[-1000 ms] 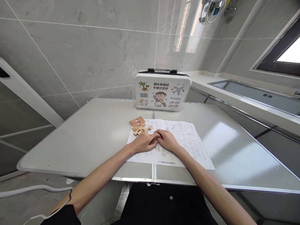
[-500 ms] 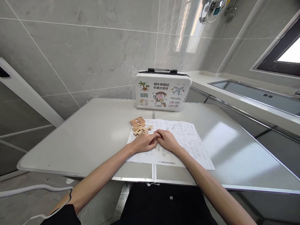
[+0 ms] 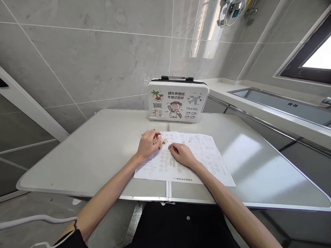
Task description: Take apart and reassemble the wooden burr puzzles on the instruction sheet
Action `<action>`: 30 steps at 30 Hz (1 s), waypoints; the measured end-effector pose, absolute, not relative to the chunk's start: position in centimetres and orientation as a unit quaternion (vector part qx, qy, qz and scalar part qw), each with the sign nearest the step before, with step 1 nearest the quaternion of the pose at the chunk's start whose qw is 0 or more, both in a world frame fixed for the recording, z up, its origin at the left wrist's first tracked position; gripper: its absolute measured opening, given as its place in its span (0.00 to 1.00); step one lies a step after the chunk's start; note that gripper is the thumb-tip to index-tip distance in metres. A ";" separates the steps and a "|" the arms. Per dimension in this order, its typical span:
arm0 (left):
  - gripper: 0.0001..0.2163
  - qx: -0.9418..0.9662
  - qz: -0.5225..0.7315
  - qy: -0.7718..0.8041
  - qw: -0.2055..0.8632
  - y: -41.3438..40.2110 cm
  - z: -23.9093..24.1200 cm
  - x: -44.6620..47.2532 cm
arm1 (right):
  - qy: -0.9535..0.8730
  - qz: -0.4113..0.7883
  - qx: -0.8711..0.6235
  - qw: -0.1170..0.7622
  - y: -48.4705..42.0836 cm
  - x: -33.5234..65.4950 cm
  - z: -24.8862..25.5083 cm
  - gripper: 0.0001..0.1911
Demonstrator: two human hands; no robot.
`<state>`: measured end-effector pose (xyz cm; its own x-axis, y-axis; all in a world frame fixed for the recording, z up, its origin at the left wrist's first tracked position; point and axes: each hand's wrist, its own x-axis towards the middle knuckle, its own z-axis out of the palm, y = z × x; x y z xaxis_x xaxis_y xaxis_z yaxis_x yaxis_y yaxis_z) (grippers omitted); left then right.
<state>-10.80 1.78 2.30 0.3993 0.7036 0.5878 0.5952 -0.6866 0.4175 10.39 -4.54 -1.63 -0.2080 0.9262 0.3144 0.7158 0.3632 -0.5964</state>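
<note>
My left hand (image 3: 148, 144) lies over the light wooden puzzle pieces (image 3: 164, 141), its fingers apart and curved down around them. It hides most of the pieces, and one pale block shows beyond the fingertips. My right hand (image 3: 183, 154) rests on the printed paper sheet (image 3: 207, 165), fingers curled in with the thumb side toward the left hand. Whatever may be inside those curled fingers is hidden. A small gap separates the two hands. Rows of small grey drawings cover the sheet.
A white cartoon-printed case (image 3: 178, 101) with a black handle stands upright at the back of the light folding table (image 3: 103, 137). To the right runs a counter with a sink (image 3: 281, 103). A white cable (image 3: 38, 218) hangs by my left forearm.
My left hand has moved left and away from my right hand, onto the wooden pieces, covering most of them. The right hand stays nearly in place. The sheet's left edge has shifted slightly left.
</note>
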 end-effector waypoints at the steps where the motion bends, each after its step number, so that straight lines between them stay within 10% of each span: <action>1: 0.07 0.820 0.392 0.411 0.068 2.2 2.4 -11.1 | -0.759 0.163 -0.542 0.322 -4.6 10.4 -1.6 0.10; 30: 0.18 0.791 0.285 0.519 0.154 7.1 0.6 -15.4 | -0.758 0.166 -0.546 0.316 -4.5 10.4 -1.6 0.10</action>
<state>-15.44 7.10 0.58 0.2982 0.9088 0.2920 0.7333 -0.4139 0.5394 10.43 -4.48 -1.60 -0.2050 0.9323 0.2980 0.7221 0.3496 -0.5969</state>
